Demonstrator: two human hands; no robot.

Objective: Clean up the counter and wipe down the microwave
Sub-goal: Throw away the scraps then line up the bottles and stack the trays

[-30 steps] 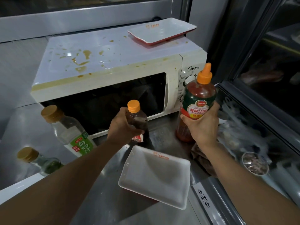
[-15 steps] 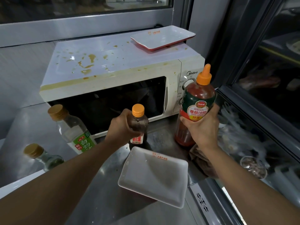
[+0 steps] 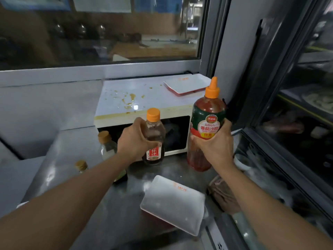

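Both hands, clamped on the small bottle (image 3: pixel 154 139) and ketchup bottle (image 3: pixel 207 123), have lifted them higher.

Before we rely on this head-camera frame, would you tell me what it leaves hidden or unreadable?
- Microwave controls, head view: hidden behind the ketchup bottle in the right hand.
- Clear bottle: label covered by the left hand and forearm.
- Small dark bottle: whether its base touches the counter is unclear.
- White tray: logo blurred.
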